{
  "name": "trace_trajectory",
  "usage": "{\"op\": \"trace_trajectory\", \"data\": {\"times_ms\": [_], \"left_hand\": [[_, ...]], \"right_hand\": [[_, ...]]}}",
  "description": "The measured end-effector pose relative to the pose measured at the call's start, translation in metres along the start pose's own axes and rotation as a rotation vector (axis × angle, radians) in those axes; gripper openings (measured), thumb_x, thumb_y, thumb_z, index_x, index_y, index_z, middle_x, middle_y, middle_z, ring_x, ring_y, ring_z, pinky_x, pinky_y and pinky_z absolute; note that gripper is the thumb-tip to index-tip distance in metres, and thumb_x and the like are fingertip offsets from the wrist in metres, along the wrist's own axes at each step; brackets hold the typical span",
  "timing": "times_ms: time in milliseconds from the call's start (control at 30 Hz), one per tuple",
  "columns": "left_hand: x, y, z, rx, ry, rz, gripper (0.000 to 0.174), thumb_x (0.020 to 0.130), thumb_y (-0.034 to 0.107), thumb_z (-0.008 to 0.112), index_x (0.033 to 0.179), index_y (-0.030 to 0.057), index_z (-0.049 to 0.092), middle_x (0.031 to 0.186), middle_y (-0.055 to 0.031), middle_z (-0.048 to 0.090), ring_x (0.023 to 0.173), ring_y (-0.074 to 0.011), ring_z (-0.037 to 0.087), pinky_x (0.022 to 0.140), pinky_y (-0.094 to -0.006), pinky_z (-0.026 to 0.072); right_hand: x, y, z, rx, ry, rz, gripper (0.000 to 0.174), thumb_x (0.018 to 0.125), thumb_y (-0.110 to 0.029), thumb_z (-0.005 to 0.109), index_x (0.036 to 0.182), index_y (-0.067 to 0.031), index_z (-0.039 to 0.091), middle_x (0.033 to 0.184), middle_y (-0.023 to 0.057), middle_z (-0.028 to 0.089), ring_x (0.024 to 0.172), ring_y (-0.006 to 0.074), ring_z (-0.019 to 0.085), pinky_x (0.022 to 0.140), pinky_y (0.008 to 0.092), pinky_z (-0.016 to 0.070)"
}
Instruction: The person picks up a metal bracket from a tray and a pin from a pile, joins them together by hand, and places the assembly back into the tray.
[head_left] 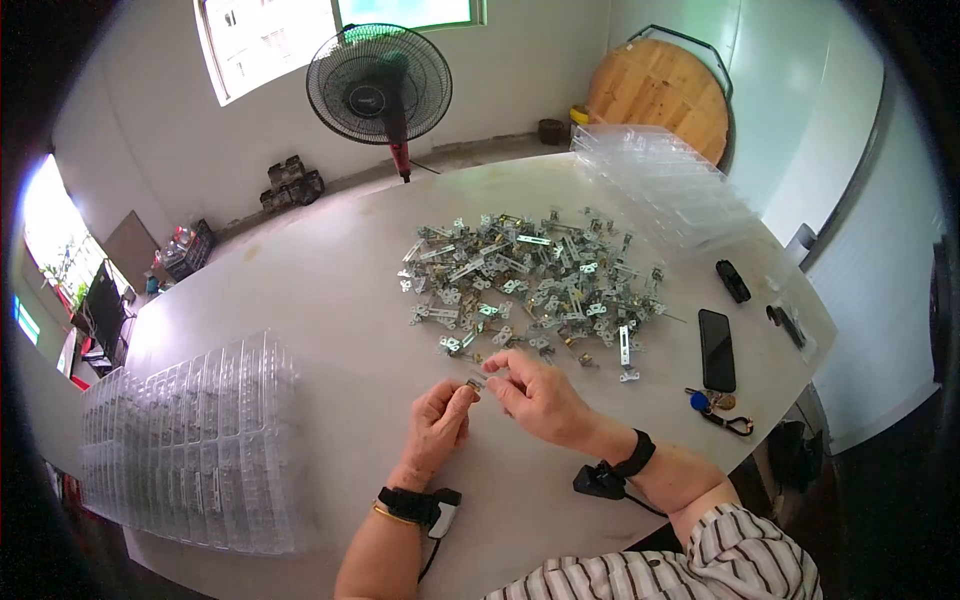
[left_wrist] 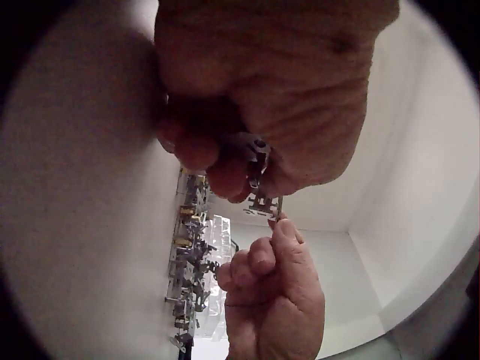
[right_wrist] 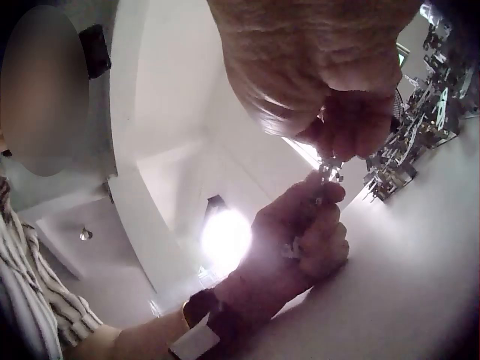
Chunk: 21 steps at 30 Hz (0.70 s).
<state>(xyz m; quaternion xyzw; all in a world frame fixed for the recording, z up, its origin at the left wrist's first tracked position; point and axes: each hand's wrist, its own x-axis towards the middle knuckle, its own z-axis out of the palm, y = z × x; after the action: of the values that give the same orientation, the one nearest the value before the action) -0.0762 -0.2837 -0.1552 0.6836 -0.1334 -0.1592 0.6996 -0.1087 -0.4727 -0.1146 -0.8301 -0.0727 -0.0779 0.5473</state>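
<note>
Over the table in front of the pile, my left hand (head_left: pixel 437 422) grips a small metal bracket (head_left: pixel 474 384) between thumb and curled fingers. In the left wrist view, the bracket's cut-out end (left_wrist: pixel 264 202) sticks out beyond those fingers. My right hand (head_left: pixel 540 400) pinches its outer end with thumb and forefinger, its other fingers loosely bent. In the right wrist view, the bracket (right_wrist: pixel 328 174) spans the gap between both hands' fingertips. Another bit of metal (right_wrist: pixel 291 247) shows in the left palm, mostly hidden. Just beyond the hands lies a heap of metal brackets (head_left: pixel 530 270).
A stack of clear plastic trays (head_left: pixel 190 440), holding metal parts, stands at the left. More clear trays (head_left: pixel 665 185) lie at the back right. A phone (head_left: pixel 716 350), keys (head_left: pixel 712 402) and a black object (head_left: pixel 733 281) sit at the right. A fan (head_left: pixel 380 90) stands behind the table.
</note>
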Motion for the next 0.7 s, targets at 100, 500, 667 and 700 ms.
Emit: {"op": "trace_trajectory", "data": {"times_ms": [100,500,667,700], "left_hand": [[-0.001,-0.001,0.002,0.067,0.015,0.062,0.025,0.101,0.025,0.059,0.092,0.0031,0.065,0.064,0.0055,0.051,0.054,-0.0033,0.049,0.049,-0.0213,0.0389],[-0.004,0.001,0.005,0.175,0.038,0.004,0.024,0.1,0.025,0.061,0.095,0.0014,0.065,0.065,0.0028,0.05,0.058,-0.0058,0.045,0.052,-0.0251,0.039],[0.001,-0.011,0.004,0.244,0.04,0.148,0.024,0.101,0.023,0.058,0.095,0.0013,0.064,0.065,0.0043,0.05,0.058,-0.0051,0.047,0.052,-0.0244,0.0397],[0.001,-0.011,0.004,0.233,0.026,0.156,0.023,0.101,0.023,0.058,0.096,0.001,0.064,0.065,0.004,0.05,0.059,-0.0053,0.047,0.053,-0.0249,0.0399]], "right_hand": [[0.001,0.006,0.002,0.067,-0.057,0.047,0.017,0.095,-0.018,0.062,0.104,-0.0026,0.062,0.08,0.0123,0.068,0.067,0.0197,0.064,0.06,0.0341,0.0494],[-0.002,0.004,0.0,-0.083,-0.038,0.025,0.015,0.093,-0.018,0.065,0.102,-0.0067,0.065,0.081,0.0102,0.063,0.065,0.0183,0.06,0.059,0.0325,0.0476],[-0.001,0.004,0.001,-0.149,0.038,-0.1,0.01,0.091,-0.014,0.067,0.098,-0.0063,0.067,0.089,0.0089,0.058,0.07,0.0171,0.057,0.063,0.0302,0.0474],[-0.001,0.003,0.001,-0.148,0.045,-0.108,0.01,0.09,-0.013,0.067,0.097,-0.0059,0.067,0.09,0.008,0.058,0.071,0.0165,0.056,0.063,0.0295,0.0469]]}}
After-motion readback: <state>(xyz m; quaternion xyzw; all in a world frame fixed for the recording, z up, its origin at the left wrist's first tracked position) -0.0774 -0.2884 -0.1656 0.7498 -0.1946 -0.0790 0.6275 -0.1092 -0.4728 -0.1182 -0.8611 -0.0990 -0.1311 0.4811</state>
